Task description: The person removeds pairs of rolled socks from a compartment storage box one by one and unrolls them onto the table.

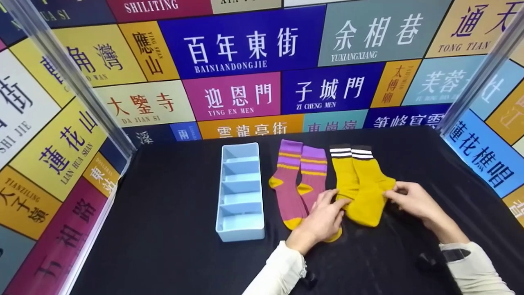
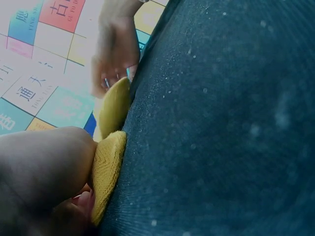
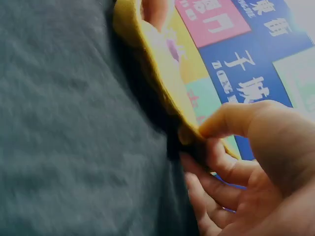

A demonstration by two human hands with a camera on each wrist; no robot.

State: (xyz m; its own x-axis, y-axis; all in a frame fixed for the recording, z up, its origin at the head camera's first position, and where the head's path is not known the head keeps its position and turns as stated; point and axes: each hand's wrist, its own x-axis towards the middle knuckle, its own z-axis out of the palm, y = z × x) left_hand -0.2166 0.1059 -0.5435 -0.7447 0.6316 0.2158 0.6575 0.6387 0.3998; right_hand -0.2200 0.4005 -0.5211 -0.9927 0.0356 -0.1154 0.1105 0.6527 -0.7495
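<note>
A pair of yellow socks with black-and-white striped cuffs lies on the black cloth, one sock overlapping the other. My left hand reaches across the pink sock beside them and pinches their left edge, where the fabric wrinkles. On the other side, my right hand pinches the heel between thumb and fingers; the right wrist view shows these fingers at the sock's edge. Left of the yellow pair lie pink socks with purple-and-yellow striped cuffs, one partly hidden under my left hand and forearm.
A light blue box with several compartments in a row stands left of the socks. Black cloth covers the table. Panels with coloured lettering rise behind and at the sides, with clear posts at the corners.
</note>
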